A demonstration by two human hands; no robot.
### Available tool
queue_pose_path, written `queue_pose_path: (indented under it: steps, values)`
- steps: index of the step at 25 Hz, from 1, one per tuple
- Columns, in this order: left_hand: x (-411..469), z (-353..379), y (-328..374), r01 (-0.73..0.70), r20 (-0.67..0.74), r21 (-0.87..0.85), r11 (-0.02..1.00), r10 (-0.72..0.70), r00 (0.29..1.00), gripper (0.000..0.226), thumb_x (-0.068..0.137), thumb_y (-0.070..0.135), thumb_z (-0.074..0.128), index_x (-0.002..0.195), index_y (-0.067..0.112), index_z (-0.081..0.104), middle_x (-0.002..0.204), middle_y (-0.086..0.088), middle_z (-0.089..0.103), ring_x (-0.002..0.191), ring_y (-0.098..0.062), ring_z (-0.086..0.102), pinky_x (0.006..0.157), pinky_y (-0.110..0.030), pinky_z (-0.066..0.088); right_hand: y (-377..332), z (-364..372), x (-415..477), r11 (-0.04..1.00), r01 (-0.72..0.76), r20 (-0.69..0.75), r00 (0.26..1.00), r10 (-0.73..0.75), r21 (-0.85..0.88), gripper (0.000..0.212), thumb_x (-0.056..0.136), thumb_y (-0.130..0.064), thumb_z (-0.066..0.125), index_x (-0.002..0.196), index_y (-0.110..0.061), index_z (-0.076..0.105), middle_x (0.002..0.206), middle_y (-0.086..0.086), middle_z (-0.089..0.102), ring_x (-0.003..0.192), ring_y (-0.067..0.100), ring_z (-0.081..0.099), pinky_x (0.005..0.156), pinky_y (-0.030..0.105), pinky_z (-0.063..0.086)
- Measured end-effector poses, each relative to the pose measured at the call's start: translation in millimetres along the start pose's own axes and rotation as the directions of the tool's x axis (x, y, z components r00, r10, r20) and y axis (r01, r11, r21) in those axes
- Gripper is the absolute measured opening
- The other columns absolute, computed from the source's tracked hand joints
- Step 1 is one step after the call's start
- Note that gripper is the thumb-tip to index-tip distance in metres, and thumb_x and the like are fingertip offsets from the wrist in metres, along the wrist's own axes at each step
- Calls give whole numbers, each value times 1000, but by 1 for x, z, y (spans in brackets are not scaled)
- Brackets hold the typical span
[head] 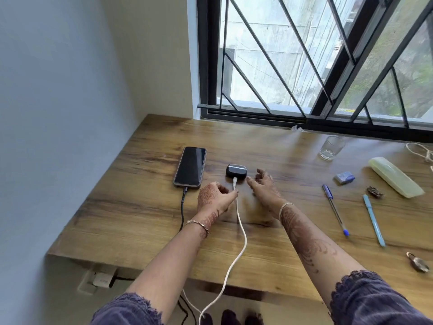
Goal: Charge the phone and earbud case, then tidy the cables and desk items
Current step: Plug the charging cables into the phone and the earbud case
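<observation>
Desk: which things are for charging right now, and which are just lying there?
For charging: phone, black cable, earbud case, white cable, left hand pinching the white cable.

Just lying there: glass, dark blue pen, light blue pen, eraser, yellow case.

The phone lies near the desk's left edge, with the earbud case just right of it. The phone lead and the case lead run back over the front edge. The left hand pinches the case lead just before the earbud case, and the right hand is beside it. A glass stands near the back edge. Toward the right edge lie an eraser, two pens and a box.
</observation>
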State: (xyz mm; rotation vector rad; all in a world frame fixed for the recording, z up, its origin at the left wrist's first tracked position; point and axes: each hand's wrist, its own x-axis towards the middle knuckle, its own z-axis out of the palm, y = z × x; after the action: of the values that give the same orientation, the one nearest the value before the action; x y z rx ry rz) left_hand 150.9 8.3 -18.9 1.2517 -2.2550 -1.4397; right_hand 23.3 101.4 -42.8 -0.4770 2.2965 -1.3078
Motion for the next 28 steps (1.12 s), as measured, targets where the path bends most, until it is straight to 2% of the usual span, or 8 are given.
queue_pose_path:
  steps: [6, 12, 15, 18, 20, 23, 26, 28]
  values:
    - [-41, -17, -19, -66, 70, -42, 997, 69, 995, 15, 75, 35, 71, 82, 22, 65, 84, -1, 71, 76, -17, 71, 68, -38, 61, 3, 1, -78, 1000, -17, -57, 998, 17, 10, 54, 88, -28, 64, 137, -16, 44, 135, 8, 46, 117, 21, 53, 107, 42, 40]
    - [-99, -44, -54, -156, -73, -66, 985, 152, 986, 12, 78, 33, 65, 81, 22, 68, 82, 0, 73, 82, -21, 70, 80, -34, 57, -6, 21, -162, 993, 115, -88, 989, -115, -11, 44, 88, -21, 64, 130, -16, 52, 126, 5, 52, 106, 16, 55, 102, 37, 45]
    - [-139, -56, -86, -109, -168, -152, 982, 83, 982, 16, 77, 32, 66, 81, 17, 70, 78, -1, 73, 79, -20, 70, 79, -33, 57, -8, 43, -209, 977, 212, -136, 968, -213, -21, 35, 86, -16, 64, 120, -20, 57, 118, 2, 58, 107, 17, 58, 97, 33, 46]
    - [-189, -70, -129, -45, -191, -164, 985, 13, 981, 12, 80, 30, 66, 81, 19, 70, 77, 1, 73, 79, -18, 70, 75, -26, 55, -1, 70, -258, 957, 285, -111, 951, -290, -60, 39, 85, -14, 64, 122, -24, 55, 120, -7, 57, 107, 10, 53, 100, 31, 40]
    - [-210, -74, -155, -4, -193, -202, 979, -36, 980, 7, 80, 28, 65, 77, 23, 69, 78, 2, 73, 77, -18, 70, 74, -31, 57, 2, 85, -284, 954, 294, -86, 950, -299, -66, 38, 86, -13, 62, 121, -26, 55, 117, -8, 57, 105, 8, 53, 98, 27, 40]
    - [-235, -86, -197, 91, -195, -229, 969, -137, 971, 7, 79, 26, 66, 73, 25, 68, 78, 3, 73, 77, -19, 70, 77, -35, 58, 4, 115, -319, 943, 330, -69, 940, -333, -44, 34, 84, -10, 62, 116, -21, 60, 109, -5, 61, 100, 14, 60, 95, 31, 47]
    - [-246, -105, -235, 157, -241, -259, 953, -221, 945, 6, 79, 24, 67, 73, 25, 67, 80, 3, 73, 81, -20, 69, 80, -33, 56, 14, 159, -340, 946, 322, 35, 947, -320, -46, 33, 83, -7, 61, 112, -22, 61, 106, -8, 63, 97, 11, 61, 95, 33, 49]
    - [-244, -120, -255, 195, -250, -267, 944, -263, 932, 4, 81, 21, 66, 79, 25, 67, 85, 4, 72, 85, -17, 68, 82, -29, 53, 19, 194, -345, 957, 284, 150, 951, -272, -64, 34, 84, -8, 57, 113, -24, 59, 112, -8, 63, 106, 11, 60, 101, 34, 46]
